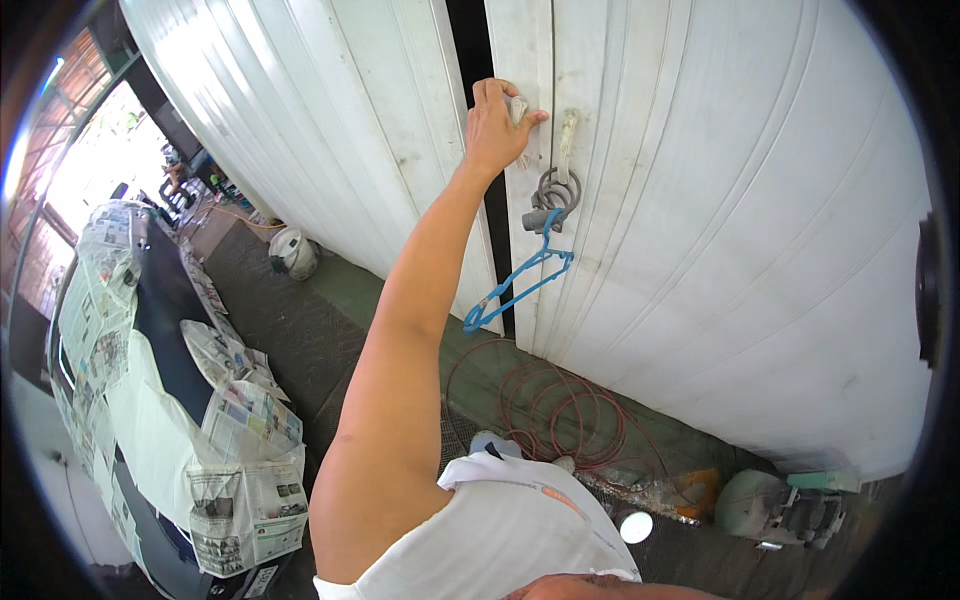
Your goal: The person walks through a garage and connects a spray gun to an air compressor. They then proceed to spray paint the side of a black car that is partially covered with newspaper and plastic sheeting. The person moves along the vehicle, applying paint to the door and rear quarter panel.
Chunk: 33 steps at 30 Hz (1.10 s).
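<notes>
My left arm reaches up to a tall white ribbed door (530, 60). My left hand (495, 130) is closed around a small whitish handle (518, 110) beside the dark gap between the panels. Just right of it, a second whitish handle (568, 135) carries several grey rings (560, 190). A blue clothes hanger (520, 288) hangs from these rings. My right forearm crosses the lower edge in front of my white shirt, and only part of my right hand (560, 588) shows; its fingers are hidden.
A vehicle masked with newspaper (245, 500) stands at the left. Coiled red hose (565, 415) lies on the floor below the doors. A white bucket (293, 255) sits by the far panel, and a machine resembling a compressor (770, 505) stands at the lower right.
</notes>
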Each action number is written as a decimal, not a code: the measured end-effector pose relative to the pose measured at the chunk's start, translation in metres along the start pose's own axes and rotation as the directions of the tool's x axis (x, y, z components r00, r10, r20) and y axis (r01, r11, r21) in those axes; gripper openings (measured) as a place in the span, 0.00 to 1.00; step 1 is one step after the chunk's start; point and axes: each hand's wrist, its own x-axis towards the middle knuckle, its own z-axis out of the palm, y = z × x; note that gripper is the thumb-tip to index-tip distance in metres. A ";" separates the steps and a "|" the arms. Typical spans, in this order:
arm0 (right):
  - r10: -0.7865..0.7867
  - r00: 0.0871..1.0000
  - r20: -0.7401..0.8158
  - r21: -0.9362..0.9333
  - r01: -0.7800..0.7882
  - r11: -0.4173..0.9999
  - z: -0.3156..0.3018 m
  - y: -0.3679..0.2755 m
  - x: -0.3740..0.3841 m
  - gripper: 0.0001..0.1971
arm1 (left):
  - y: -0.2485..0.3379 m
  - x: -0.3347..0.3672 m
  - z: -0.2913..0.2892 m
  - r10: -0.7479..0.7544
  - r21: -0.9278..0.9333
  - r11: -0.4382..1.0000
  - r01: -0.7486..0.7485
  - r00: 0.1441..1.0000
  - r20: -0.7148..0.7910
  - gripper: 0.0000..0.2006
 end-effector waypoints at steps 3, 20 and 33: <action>-0.042 0.998 0.035 0.005 0.042 0.999 -0.009 0.002 0.016 0.34 | -0.014 0.006 0.003 -0.016 0.022 1.000 0.015 0.999 0.034 0.30; -0.368 0.893 0.260 0.043 0.370 0.928 -0.042 -0.024 0.079 0.33 | -0.024 -0.009 -0.053 -0.117 -0.008 0.993 0.122 0.967 0.226 0.31; -0.434 0.539 0.722 0.137 0.504 0.853 0.099 -0.300 -0.003 0.33 | -0.090 -0.672 -0.314 -0.980 0.172 0.022 0.985 -0.012 0.197 0.32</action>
